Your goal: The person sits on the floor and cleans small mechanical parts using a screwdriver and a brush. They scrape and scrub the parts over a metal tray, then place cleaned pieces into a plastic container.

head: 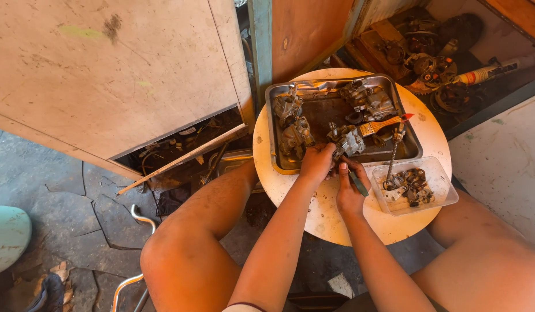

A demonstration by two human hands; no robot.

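My left hand (316,163) grips a small grimy metal carburetor (348,140) at the near edge of a steel tray (273,110). My right hand (348,188) holds a dark-handled screwdriver (357,184) with its tip against that carburetor. The tray sits on a round pale stool top (337,222) and holds several more carburetor bodies (293,124). An orange-handled brush (383,124) lies across the tray's right side.
A clear plastic box (444,193) of small metal parts sits at the stool's right edge, with a long threaded rod (393,156) leaning into it. Wooden panels (106,75) stand at left. A bin of engine parts (429,58) lies behind. My knees flank the stool.
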